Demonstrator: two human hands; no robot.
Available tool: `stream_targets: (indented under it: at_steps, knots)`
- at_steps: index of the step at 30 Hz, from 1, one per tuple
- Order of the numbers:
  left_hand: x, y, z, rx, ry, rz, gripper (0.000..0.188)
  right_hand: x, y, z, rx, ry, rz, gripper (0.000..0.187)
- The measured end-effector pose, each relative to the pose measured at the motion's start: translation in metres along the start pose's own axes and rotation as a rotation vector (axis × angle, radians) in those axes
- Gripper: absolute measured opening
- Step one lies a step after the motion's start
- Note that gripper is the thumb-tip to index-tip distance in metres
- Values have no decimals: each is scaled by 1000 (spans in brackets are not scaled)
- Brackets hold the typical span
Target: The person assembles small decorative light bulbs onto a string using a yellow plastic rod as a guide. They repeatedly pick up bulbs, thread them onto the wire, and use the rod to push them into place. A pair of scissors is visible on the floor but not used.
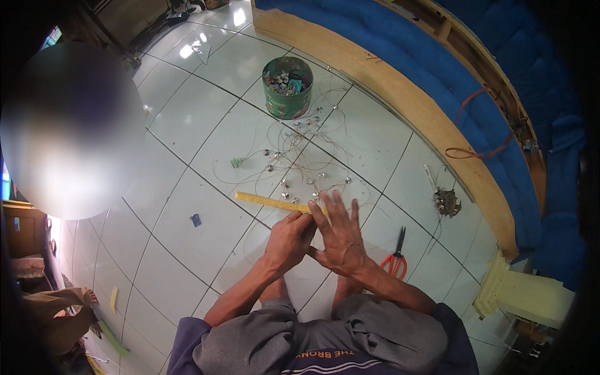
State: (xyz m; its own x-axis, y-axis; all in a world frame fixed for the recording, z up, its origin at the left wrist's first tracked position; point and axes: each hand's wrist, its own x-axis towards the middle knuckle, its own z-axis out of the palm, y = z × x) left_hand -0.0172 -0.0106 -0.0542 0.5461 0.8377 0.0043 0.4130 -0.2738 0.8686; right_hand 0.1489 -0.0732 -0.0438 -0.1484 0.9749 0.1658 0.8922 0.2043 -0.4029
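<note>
My left hand (289, 240) is closed, fingers curled at the lower edge of a narrow yellow strip (265, 200), and appears to grip it; the exact hold is hidden. Over the strip's right end, my right hand (340, 242) lies with its fingers stretched and spread, its thumb close to the left hand. Just beyond the hands, several small round silvery metal pieces (285, 184) lie on the tiles, tangled with thin brownish wires. Scissors (394, 262) with red handles and dark blades rest by my right forearm.
A green tin (286, 106) full of small parts stands beyond the wires. A blue upholstered piece with a wooden frame (369, 72) curves along the right. A dark tangled clump (448, 202) lies near it. On the left are a small blue piece (195, 220) and a blurred person (75, 131).
</note>
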Motion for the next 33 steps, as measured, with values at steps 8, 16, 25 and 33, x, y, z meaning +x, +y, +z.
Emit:
stream_targets:
  at_steps: [8, 16, 25, 33]
  knots:
    - [-6, -11, -10, 74, -63, -73, 15, -10, 24, 13, 299, -13, -64, 31]
    - [-4, -19, -12, -16, -188, -18, 16, -1, 28, -8, 372, -26, 36, 10]
    - [-6, -16, -9, -540, -237, -392, 24, -1, 26, -29, 760, -179, 385, 16]
    - [-5, -10, -13, -127, -283, -228, 19, -10, 42, -16, 522, 36, 44, 14]
